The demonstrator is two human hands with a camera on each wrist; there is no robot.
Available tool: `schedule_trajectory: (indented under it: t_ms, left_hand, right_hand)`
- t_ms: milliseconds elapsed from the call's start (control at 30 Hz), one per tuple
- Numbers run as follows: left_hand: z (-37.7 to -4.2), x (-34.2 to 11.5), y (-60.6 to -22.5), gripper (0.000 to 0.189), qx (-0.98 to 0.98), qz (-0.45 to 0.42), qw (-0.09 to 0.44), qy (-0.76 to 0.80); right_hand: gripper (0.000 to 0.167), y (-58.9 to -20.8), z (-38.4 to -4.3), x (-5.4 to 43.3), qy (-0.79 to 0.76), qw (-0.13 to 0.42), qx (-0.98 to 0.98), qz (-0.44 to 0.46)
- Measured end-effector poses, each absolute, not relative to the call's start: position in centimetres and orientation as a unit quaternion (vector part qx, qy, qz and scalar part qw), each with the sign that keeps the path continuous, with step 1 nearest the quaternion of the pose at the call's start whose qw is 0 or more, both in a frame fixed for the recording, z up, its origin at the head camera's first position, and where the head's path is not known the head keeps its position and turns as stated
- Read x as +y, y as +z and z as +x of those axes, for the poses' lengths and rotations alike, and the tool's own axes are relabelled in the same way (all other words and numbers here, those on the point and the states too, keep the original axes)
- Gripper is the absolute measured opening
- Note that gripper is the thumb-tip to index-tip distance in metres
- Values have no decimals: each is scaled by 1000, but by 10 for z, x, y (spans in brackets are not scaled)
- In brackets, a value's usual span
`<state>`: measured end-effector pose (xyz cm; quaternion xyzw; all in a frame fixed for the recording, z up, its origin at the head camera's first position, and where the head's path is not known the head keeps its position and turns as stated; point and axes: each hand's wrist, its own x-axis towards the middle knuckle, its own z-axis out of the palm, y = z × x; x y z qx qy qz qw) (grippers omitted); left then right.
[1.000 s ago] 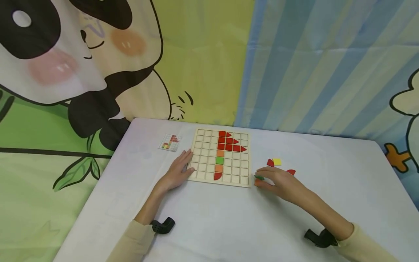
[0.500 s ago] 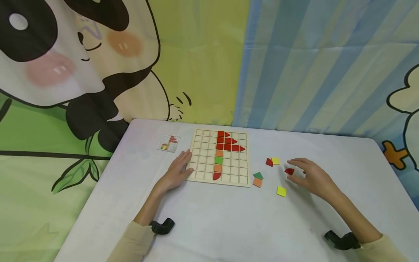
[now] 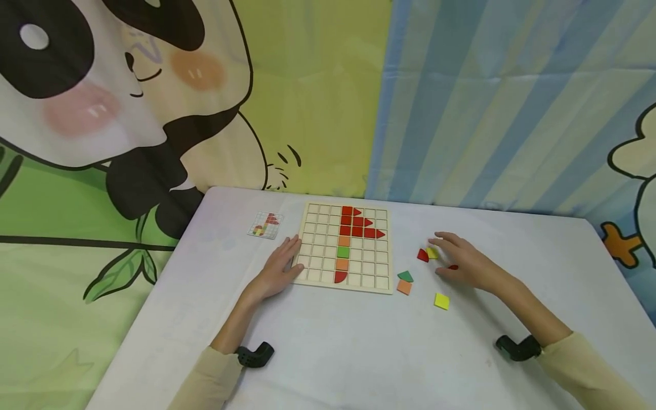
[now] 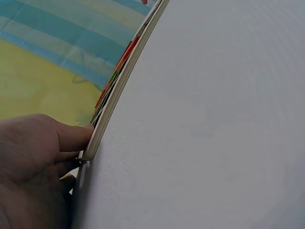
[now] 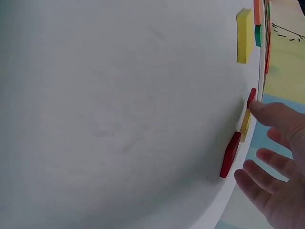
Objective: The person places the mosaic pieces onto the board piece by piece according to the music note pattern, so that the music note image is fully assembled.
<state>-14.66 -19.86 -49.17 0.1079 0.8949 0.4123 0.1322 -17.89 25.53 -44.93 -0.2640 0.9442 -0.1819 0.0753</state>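
A wooden grid board [image 3: 315, 251] lies on the table, with red, orange and green tiles set in some of its squares. My left hand [image 3: 279, 267] rests against its left edge, fingers fairly straight and the thumb touching the rim, as the left wrist view also shows. To the right, my right hand [image 3: 471, 265] hovers with fingers spread and holds nothing. Near its fingertips lie a red tile [image 3: 422, 255] and a yellow square tile [image 3: 432, 253], side by side. Another red tile [image 5: 231, 155] is beneath the hand, partly hidden in the head view.
Between board and right hand lie a green tile [image 3: 405, 276] and an orange square tile [image 3: 404, 287]. A second yellow square tile [image 3: 442, 301] is nearer the front. A small pattern card [image 3: 265, 225] lies left of the board. A printed cloth [image 3: 312, 97] hangs behind the table.
My right hand left the green and orange tiles beside the board, moved right to the lone red tile, then shifted slightly back left toward the red and yellow pair. The left hand stayed put.
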Motion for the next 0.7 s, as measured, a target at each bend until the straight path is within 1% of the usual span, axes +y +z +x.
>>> schedule_trajectory:
  t_ms: [133,233,300,533,600,700]
  left_hand:
    - [-147,-198,-492,68,894,105,133,415]
    - [-147,-197,-493,67,894,109,130,415]
    - [-147,-197,-493,66,894,111,128,415]
    - [-148,-197,-492,67,897,115,126,408]
    - [-147,-197,-492,67,897,114,126,409]
    - [-147,-197,-493,67,895,110,128,414]
  right_hand:
    - [50,-449,-196,249,-168,95,945,-265]
    - [38,-451,-206,248,-169,101,941,-274]
    - [32,-453,-209,249,-174,100,940,-275]
    - [32,-454,-211,249,-163,94,953,-239]
    - [30,-452,-210,245,-186,82,951,-235]
    - [25,-446,-205,232,-247,45,934,-254]
